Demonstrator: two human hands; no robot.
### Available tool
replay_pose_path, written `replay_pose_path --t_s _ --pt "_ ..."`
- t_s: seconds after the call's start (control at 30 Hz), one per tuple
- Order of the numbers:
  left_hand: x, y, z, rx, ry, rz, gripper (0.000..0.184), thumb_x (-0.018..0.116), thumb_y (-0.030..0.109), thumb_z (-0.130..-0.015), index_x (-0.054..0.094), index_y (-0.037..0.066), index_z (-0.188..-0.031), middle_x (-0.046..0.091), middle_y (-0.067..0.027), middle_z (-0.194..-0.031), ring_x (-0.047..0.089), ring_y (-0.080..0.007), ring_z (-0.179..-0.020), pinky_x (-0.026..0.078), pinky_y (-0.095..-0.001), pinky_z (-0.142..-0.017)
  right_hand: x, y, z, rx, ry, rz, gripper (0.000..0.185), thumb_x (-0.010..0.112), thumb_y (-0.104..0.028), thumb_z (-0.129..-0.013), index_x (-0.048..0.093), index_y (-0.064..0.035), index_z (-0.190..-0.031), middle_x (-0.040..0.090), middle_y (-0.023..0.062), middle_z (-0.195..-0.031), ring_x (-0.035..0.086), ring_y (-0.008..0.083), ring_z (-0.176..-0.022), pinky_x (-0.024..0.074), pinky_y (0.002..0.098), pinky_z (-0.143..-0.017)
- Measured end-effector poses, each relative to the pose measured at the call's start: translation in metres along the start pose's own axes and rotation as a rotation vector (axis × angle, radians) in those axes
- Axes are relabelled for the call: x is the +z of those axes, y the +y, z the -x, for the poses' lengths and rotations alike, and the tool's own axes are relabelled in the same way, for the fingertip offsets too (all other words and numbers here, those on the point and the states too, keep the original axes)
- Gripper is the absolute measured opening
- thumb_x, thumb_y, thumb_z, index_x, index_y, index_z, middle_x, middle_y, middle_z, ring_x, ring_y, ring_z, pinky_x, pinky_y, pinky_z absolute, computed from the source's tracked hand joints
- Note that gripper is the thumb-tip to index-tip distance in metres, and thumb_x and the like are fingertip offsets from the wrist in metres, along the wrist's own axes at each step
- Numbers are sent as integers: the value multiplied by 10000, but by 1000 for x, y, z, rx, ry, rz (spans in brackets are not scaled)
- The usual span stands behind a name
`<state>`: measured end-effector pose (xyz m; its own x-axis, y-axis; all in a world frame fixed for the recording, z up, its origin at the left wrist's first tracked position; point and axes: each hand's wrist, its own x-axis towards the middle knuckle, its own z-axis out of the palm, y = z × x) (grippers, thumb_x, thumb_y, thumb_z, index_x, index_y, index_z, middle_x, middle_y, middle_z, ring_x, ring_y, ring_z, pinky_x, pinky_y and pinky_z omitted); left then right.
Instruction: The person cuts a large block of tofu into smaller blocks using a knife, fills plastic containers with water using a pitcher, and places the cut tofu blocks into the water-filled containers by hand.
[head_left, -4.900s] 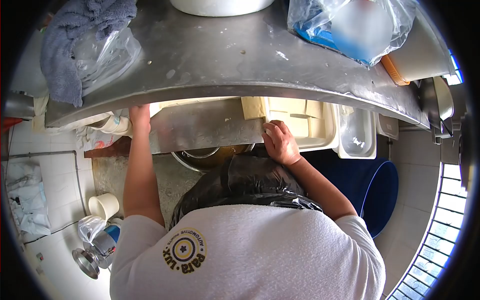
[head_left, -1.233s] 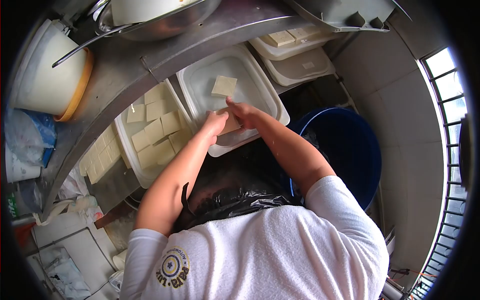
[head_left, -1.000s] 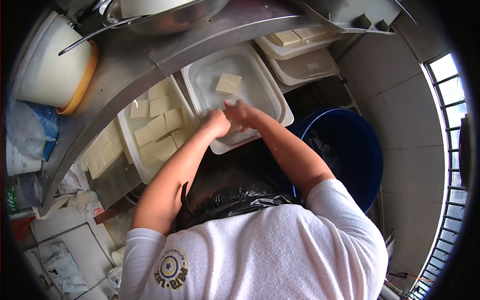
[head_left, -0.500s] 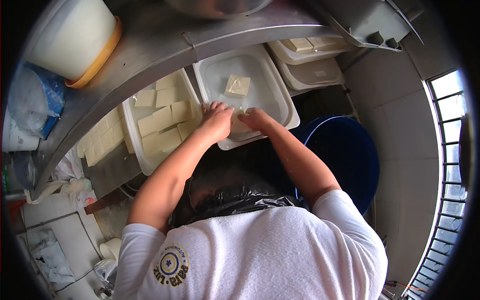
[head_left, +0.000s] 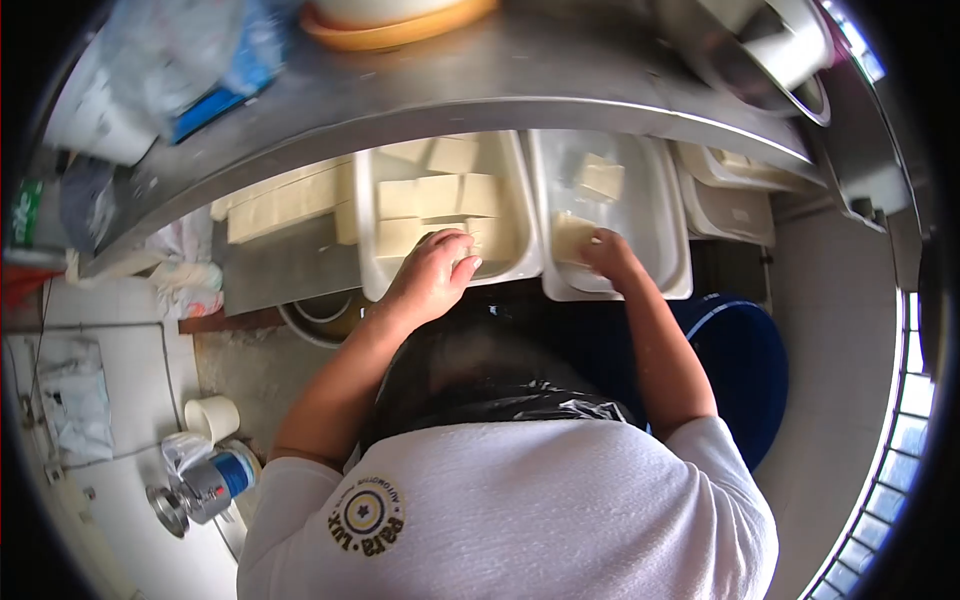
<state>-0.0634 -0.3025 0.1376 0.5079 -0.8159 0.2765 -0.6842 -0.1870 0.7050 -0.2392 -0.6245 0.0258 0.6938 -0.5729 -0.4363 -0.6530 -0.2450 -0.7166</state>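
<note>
My left hand (head_left: 432, 272) reaches over the front of a white tub (head_left: 368, 265) filled with pale tofu blocks (head_left: 440, 196). Its fingers and thumb curve around the edge of a front tofu block (head_left: 487, 240); the exact contact is partly hidden. In the neighbouring water-filled tub (head_left: 680, 262), my right hand (head_left: 612, 257) has its fingers closed on the right side of another tofu block (head_left: 571, 236). Farther back in the same water lies a separate tofu block (head_left: 601, 178), touched by neither hand.
A steel shelf (head_left: 560, 90) curves across above the tubs. More tofu blocks (head_left: 285, 205) sit in rows at the left. Stacked tubs (head_left: 735, 205) stand at the right, with a big blue barrel (head_left: 745, 380) below them.
My left hand has moved left, from the water tub to the tub full of tofu. My right hand stays in the water with a block. The camera view has turned.
</note>
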Motion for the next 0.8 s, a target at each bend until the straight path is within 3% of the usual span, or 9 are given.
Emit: replay_pose_path --t_s 0.13,0.23,0.27,0.4,0.57,0.63,0.67,0.7,0.8 --pt "-53 -78 34 -251 261 -28 296 731 187 -966 671 -2 -1186 740 -184 -1055 728 -255 -946 588 -369 -812 5 -23 11 99 114 43 621 734 -360 -876 633 62 -1321 729 255 -1152 712 315 -1050 545 405 -919" --pt "-122 -164 61 -500 457 -78 345 704 239 -998 638 -3 -1235 721 -116 -1015 675 -175 -957 553 -334 -842 17 -34 12 53 211 78 617 745 -354 -885 627 66 -1323 718 246 -1189 700 312 -1066 539 415 -913" --pt "-146 -208 73 -553 565 -31 376 718 253 -983 629 -16 -1229 740 -154 -1000 709 -241 -946 558 -371 -850 22 -44 14 52 211 80 617 745 -354 -885 627 66 -1323 718 246 -1189 700 312 -1066 539 415 -913" --pt "-235 -303 103 -750 689 -10 276 663 258 -1010 614 -13 -1030 695 -103 -968 649 -198 -889 506 -355 -815 32 -50 13 172 264 11 519 743 -314 -911 658 57 -1263 737 185 -1080 685 245 -949 536 415 -834" --pt "-213 -293 110 -685 345 -179 355 678 320 -989 621 -23 -1066 687 -192 -958 675 -293 -903 536 -413 -822 35 -27 1 175 278 -33 504 744 -305 -910 665 38 -1271 731 144 -1073 673 243 -967 529 403 -850" --pt "-180 -273 133 -267 230 -374 532 731 409 -928 587 -7 -1227 657 -240 -1117 624 -425 -1062 494 -514 -941 41 -37 7 211 313 -112 498 741 -302 -911 665 31 -1273 728 143 -1089 668 242 -986 522 409 -867" --pt "-186 -251 134 -178 -55 -348 718 759 453 -878 517 18 -1395 564 -280 -1362 524 -454 -1279 410 -579 -1064 43 -41 11 240 340 -197 492 738 -298 -912 666 24 -1276 725 142 -1105 663 240 -1005 516 415 -884" --pt "-174 -244 150 -155 -195 -571 859 758 478 -843 436 65 -1524 413 -273 -1556 365 -447 -1463 276 -647 -1174 45 -38 10 247 348 -195 492 738 -298 -912 666 24 -1276 725 142 -1105 663 240 -1005 516 415 -884" --pt "-155 -259 171 -126 -286 -599 899 757 437 -843 374 104 -1584 263 -224 -1664 209 -422 -1554 176 -664 -1215 44 -32 8 227 363 -203 445 719 -264 -911 674 13 -1256 719 130 -1100 650 224 -1002 504 421 -901"
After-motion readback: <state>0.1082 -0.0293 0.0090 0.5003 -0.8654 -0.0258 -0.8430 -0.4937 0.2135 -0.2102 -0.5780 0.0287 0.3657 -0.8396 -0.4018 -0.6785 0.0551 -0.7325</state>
